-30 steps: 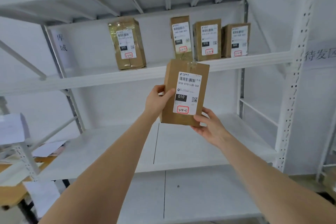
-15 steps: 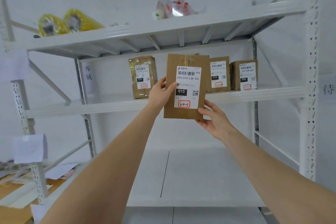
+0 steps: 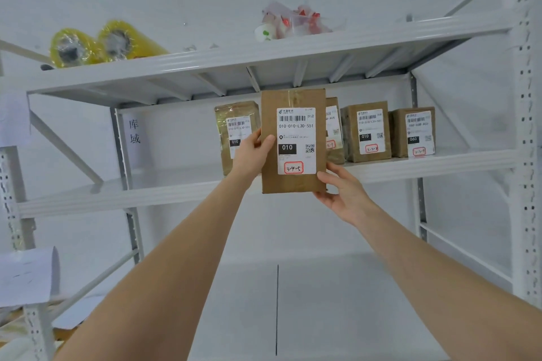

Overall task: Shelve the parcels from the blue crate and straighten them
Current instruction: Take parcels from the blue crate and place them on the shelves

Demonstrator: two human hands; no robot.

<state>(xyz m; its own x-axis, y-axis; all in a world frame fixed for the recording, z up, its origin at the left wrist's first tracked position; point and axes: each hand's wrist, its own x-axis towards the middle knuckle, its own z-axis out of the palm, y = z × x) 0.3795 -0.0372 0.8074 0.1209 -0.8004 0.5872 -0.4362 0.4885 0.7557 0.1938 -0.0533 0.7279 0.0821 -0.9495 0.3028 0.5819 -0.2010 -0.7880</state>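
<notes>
Both hands, left (image 3: 251,152) and right (image 3: 340,193), grasping parcel (image 3: 293,141): looks light, stiff cardboard; side edges suit grip.

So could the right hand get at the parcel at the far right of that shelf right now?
Probably not yet: the right hand is busy holding the nearest parcel. The far-right parcel itself stands unblocked at the shelf front.

Two yellow film-wrapped rolls (image 3: 96,45) lie side by side; a clear plastic bag of red-and-white bits (image 3: 293,23) sits well apart.
</notes>
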